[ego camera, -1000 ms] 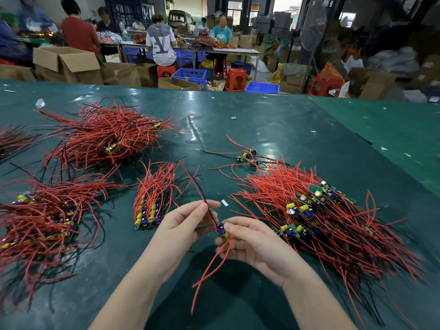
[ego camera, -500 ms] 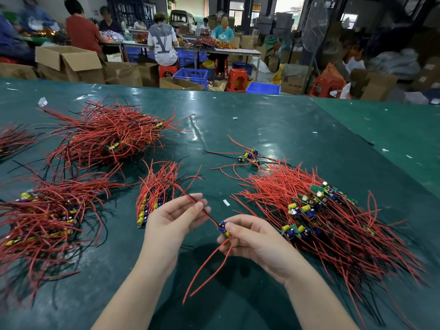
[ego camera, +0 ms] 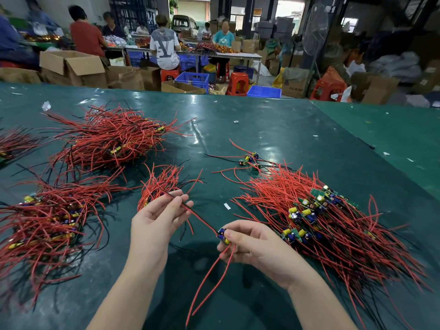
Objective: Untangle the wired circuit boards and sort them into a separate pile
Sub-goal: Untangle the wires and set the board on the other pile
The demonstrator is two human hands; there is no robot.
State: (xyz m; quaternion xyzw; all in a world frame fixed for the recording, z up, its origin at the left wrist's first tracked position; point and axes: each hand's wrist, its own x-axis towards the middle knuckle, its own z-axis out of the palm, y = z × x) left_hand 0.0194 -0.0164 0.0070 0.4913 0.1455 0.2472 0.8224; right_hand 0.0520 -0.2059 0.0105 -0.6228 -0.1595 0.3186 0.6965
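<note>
- I see a small circuit board, studded with blue and yellow cylindrical parts, pinched in the curled fingers of my right hand, above the bench near its front edge.
- Thin, glossy red leads droop from the board in long curves below that hand.
- A taut red-and-black wire pair runs up-left from the board to my left hand, whose fingertips pinch it; the hands are apart, joined only by that wire.
- Just behind the left hand lies a small fan-shaped sorted bundle, its wires aligned.
- To the right sprawls a big tangled heap of red wire with green boards showing.
- Two more bristly red piles lie on the left: the near pile and the far pile.
- A few loose boards lie beyond the heap.
- The bench is covered with smooth, shiny dark-green sheeting.
</note>
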